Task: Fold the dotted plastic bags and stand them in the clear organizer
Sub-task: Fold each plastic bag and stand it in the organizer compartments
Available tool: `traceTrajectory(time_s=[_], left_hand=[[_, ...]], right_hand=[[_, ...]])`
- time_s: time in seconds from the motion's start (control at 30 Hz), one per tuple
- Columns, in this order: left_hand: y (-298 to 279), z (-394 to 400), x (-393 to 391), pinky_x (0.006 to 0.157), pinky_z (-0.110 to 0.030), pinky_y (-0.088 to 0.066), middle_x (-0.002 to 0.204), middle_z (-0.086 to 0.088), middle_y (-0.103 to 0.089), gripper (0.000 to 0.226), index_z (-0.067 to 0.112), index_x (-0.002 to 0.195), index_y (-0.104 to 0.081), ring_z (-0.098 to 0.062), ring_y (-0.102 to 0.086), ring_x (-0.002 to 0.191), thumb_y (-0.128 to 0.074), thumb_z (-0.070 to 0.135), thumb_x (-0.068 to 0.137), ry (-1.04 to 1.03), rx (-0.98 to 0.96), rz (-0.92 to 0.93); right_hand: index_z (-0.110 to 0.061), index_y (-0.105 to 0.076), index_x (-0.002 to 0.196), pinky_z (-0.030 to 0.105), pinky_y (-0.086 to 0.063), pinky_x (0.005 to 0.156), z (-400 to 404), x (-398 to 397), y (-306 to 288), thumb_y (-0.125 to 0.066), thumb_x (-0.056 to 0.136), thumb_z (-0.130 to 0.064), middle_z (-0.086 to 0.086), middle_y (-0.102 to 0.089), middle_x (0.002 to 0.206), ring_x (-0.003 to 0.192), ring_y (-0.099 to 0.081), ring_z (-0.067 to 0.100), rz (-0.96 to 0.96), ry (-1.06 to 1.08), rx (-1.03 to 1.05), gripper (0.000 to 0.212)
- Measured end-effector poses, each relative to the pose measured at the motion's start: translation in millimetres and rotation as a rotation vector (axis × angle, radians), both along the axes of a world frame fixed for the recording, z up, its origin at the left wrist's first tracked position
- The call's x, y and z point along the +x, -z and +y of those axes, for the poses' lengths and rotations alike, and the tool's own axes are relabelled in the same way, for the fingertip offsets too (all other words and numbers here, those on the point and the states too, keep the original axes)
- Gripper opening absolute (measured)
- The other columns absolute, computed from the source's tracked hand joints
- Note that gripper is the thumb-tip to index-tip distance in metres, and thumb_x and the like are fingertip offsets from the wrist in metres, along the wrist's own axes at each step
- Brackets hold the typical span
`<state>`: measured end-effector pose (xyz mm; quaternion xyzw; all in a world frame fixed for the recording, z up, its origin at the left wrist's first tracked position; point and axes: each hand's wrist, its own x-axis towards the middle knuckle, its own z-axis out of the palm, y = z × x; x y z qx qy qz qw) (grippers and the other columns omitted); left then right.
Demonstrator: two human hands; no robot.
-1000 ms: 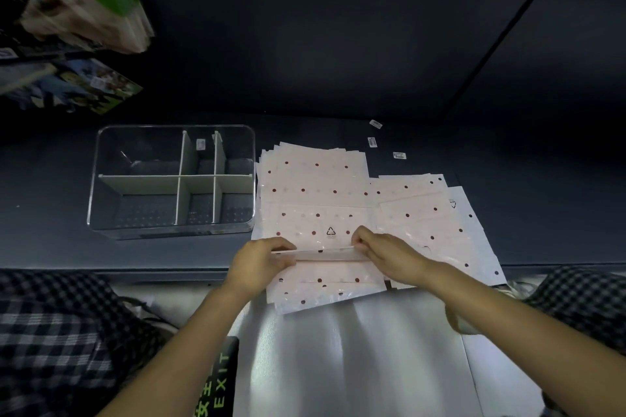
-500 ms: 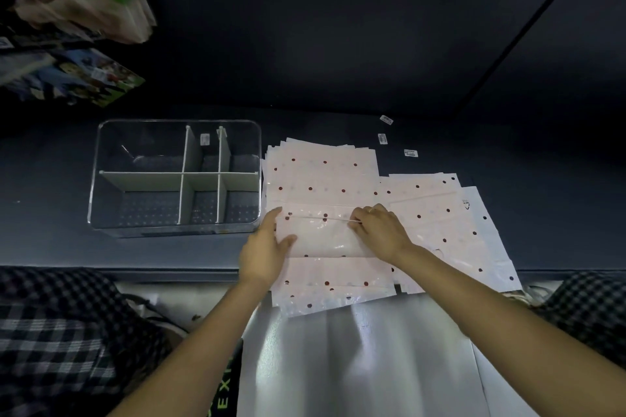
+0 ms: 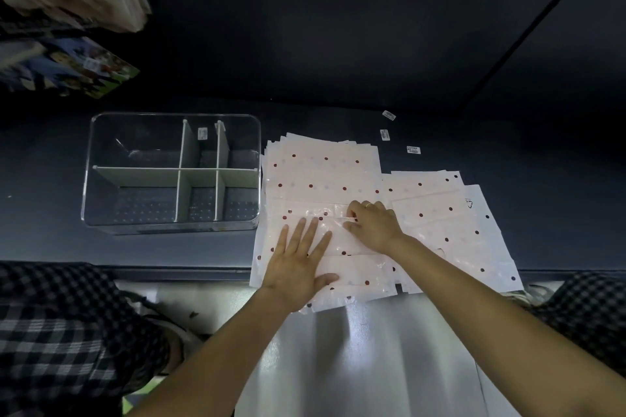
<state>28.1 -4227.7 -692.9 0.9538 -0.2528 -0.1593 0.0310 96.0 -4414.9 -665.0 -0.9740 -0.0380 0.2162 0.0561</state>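
Note:
A stack of pale pink plastic bags with dark red dots (image 3: pixel 321 173) lies on the dark table, right of the clear organizer (image 3: pixel 101 179). The top bag (image 3: pixel 338 244) is folded over on itself near the front. My left hand (image 3: pixel 298 264) lies flat on that fold with fingers spread. My right hand (image 3: pixel 372 223) rests on the fold's far edge, fingertips curled on the plastic at its upper right. A second spread of dotted bags (image 3: pixel 450 223) fans out to the right. The organizer has white dividers and holds no bags.
Three small white labels (image 3: pixel 384 134) lie on the table behind the bags. Boxes with colourful print (image 3: pixel 67 68) stand at the far left. My checked trouser legs (image 3: pixel 50 332) flank a shiny light surface (image 3: pixel 372 359) below the table edge.
Both hands carried the bag's near edge away from me, folding it over. The left hand has since flattened on the fold, while the right stays at the fold's far edge.

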Motion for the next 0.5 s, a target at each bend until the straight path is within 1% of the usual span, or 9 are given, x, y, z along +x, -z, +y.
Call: traceTrajectory(time_s=[0.03, 0.1, 0.17, 0.2, 0.23, 0.3, 0.33, 0.4, 0.5], left_hand=[[2, 1, 1, 0.114, -0.049, 0.017, 0.150, -0.006, 0.033, 0.078, 0.026, 0.146, 0.021, -0.028, 0.031, 0.139, -0.008, 0.070, 0.088, 0.014, 0.028, 0.007], [5, 2, 1, 0.114, -0.051, 0.017, 0.149, -0.008, 0.035, 0.079, 0.028, 0.144, 0.025, -0.029, 0.034, 0.137, -0.007, 0.071, 0.087, 0.033, 0.063, 0.013], [7, 1, 0, 0.113, -0.052, 0.019, 0.147, -0.009, 0.038, 0.078, 0.027, 0.142, 0.026, -0.030, 0.038, 0.134, -0.005, 0.072, 0.086, 0.042, 0.080, 0.010], [7, 1, 0, 0.113, -0.052, 0.018, 0.146, -0.010, 0.038, 0.077, 0.026, 0.143, 0.022, -0.030, 0.039, 0.133, -0.004, 0.071, 0.087, 0.045, 0.086, 0.014], [7, 0, 1, 0.113, -0.052, 0.018, 0.146, -0.010, 0.038, 0.078, 0.023, 0.146, 0.015, -0.030, 0.039, 0.133, -0.006, 0.070, 0.088, 0.045, 0.087, 0.024], [7, 0, 2, 0.113, -0.052, 0.015, 0.149, -0.011, 0.034, 0.076, 0.019, 0.150, 0.000, -0.029, 0.036, 0.135, -0.013, 0.066, 0.092, 0.051, 0.074, 0.042], [8, 1, 3, 0.114, -0.052, 0.015, 0.151, -0.011, 0.032, 0.075, 0.021, 0.150, 0.003, -0.029, 0.036, 0.136, -0.014, 0.066, 0.092, 0.053, 0.062, 0.043], [9, 3, 3, 0.114, -0.050, 0.016, 0.151, -0.009, 0.033, 0.079, 0.024, 0.145, 0.020, -0.029, 0.036, 0.136, -0.011, 0.070, 0.089, 0.057, 0.044, 0.032], [7, 9, 3, 0.115, -0.044, 0.017, 0.149, -0.011, 0.036, 0.085, 0.025, 0.143, 0.026, -0.030, 0.035, 0.136, -0.005, 0.075, 0.082, 0.040, 0.020, 0.017]], right_hand=[[-0.018, -0.049, 0.116, 0.036, -0.032, 0.092, 2, -4, 0, -0.043, 0.096, -0.037, 0.006, -0.053, 0.120, 0.114, -0.042, 0.026, -0.053, 0.018, 0.000, 0.028], [-0.016, -0.053, 0.118, 0.035, -0.031, 0.096, 9, -19, 2, -0.048, 0.095, -0.034, 0.006, -0.053, 0.120, 0.115, -0.042, 0.027, -0.282, 0.036, 0.049, 0.030], [-0.011, -0.058, 0.120, 0.036, -0.034, 0.103, 22, -39, 5, -0.053, 0.093, -0.028, 0.009, -0.057, 0.124, 0.119, -0.048, 0.029, -0.476, -0.053, 0.203, 0.032], [-0.011, -0.057, 0.124, 0.038, -0.033, 0.108, 30, -48, 9, -0.053, 0.093, -0.025, 0.009, -0.056, 0.131, 0.125, -0.047, 0.028, -0.496, -0.130, 0.272, 0.034], [-0.013, -0.050, 0.133, 0.037, -0.025, 0.114, 37, -57, 14, -0.050, 0.095, -0.024, 0.005, -0.046, 0.143, 0.135, -0.039, 0.023, -0.445, -0.196, 0.318, 0.039], [-0.020, -0.022, 0.148, 0.031, -0.003, 0.119, 46, -67, 25, -0.033, 0.101, -0.032, -0.008, -0.011, 0.155, 0.145, -0.007, 0.011, -0.281, -0.213, 0.339, 0.050], [-0.025, -0.008, 0.150, 0.029, 0.004, 0.119, 45, -69, 31, -0.024, 0.102, -0.039, -0.013, 0.002, 0.154, 0.145, 0.004, 0.008, -0.231, -0.181, 0.320, 0.053], [-0.029, 0.012, 0.145, 0.028, 0.011, 0.117, 40, -71, 41, -0.007, 0.096, -0.054, -0.016, 0.015, 0.152, 0.144, 0.015, 0.006, -0.207, -0.121, 0.231, 0.058], [-0.025, 0.022, 0.142, 0.028, 0.016, 0.115, 29, -71, 45, -0.001, 0.090, -0.061, -0.010, 0.024, 0.152, 0.141, 0.024, 0.007, -0.190, -0.025, 0.133, 0.068]])
